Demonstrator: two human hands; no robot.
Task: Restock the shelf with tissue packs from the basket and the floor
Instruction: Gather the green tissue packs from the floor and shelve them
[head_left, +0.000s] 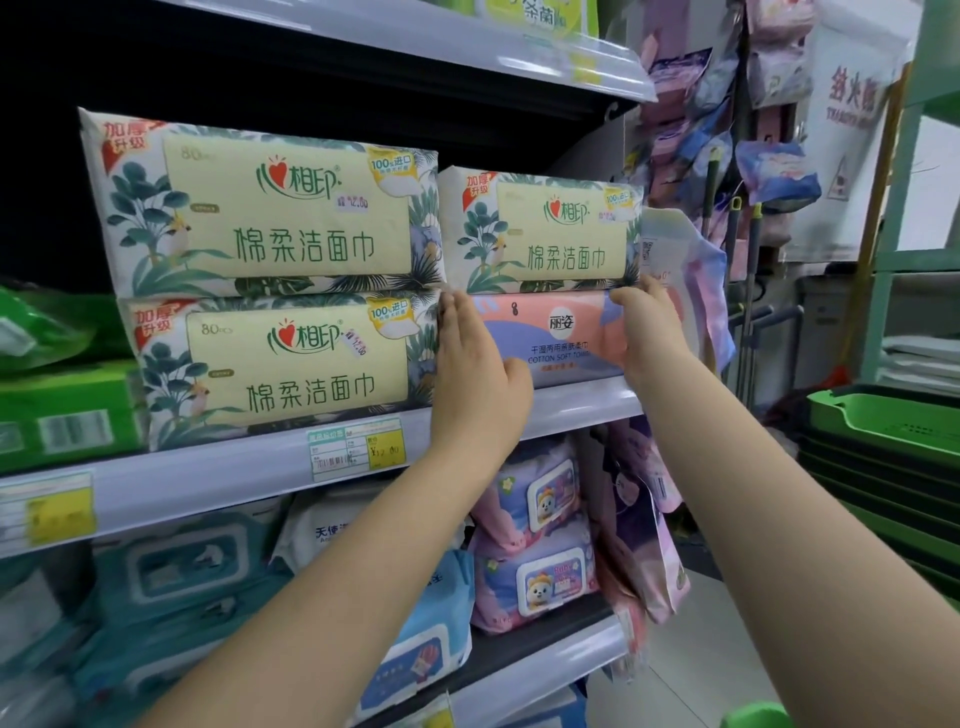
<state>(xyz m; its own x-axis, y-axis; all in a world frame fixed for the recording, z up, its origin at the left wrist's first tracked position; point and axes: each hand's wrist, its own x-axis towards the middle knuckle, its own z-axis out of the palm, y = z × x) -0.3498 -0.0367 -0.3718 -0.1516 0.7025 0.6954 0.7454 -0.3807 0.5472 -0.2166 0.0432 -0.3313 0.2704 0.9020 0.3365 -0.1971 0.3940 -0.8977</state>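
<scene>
A pink and purple tissue pack (556, 338) lies on the middle shelf (218, 470), under a leaf-print yellow pack (540, 234). My left hand (475, 374) presses flat against its left end, fingers straight. My right hand (649, 327) grips its right end, fingers curled over the upper corner. Two larger leaf-print packs (265, 208) (280, 369) are stacked to the left, touching my left hand.
Green packs (62, 405) sit at the far left of the shelf. Wet-wipe packs (535, 535) fill the shelf below. Hanging pouches (691, 291) crowd the shelf's right end. Stacked green baskets (883, 431) stand at right on the tiled floor.
</scene>
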